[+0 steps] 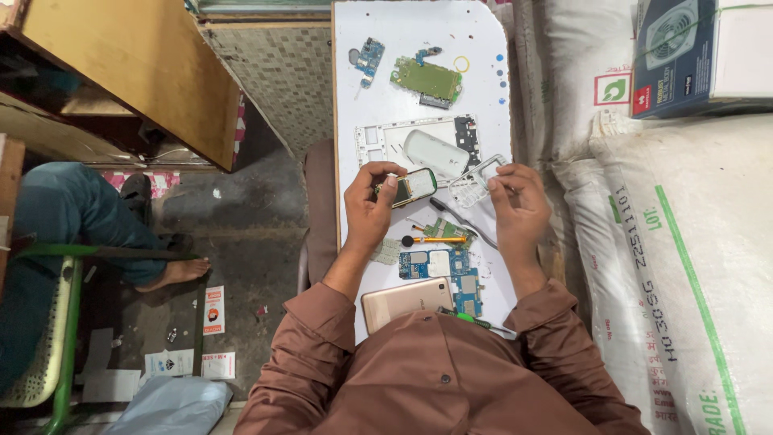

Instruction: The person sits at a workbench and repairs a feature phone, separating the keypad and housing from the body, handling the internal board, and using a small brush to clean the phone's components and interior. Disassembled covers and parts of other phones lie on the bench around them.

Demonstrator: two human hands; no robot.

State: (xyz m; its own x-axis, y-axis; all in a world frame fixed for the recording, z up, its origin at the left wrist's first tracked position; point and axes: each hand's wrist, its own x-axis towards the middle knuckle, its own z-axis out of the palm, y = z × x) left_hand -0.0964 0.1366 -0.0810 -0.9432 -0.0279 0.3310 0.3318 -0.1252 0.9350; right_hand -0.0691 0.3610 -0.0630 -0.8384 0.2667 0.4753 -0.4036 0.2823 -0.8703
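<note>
Head view looks straight down on a narrow white worktop (483,48). The left hand (372,201) is curled closed around a small phone body with a green edge (413,187), thumb and fingertips pinching its left end so it lies tilted between the two hands. The right hand (515,197) is closed on a pale translucent phone frame (477,180), fingers pinching its right end; the frame sits just beside the small phone body.

Beyond the hands lie a white tablet frame (378,145) with a white back cover (435,152) resting in it, and farther off a green circuit board (427,80) and a small blue board (369,58). Nearer the person than the hands lie an orange-handled screwdriver (435,239), a blue circuit board (451,270) and a gold smartphone (403,300) at the worktop's near edge. To the right of the right hand stand large white sacks (684,266).
</note>
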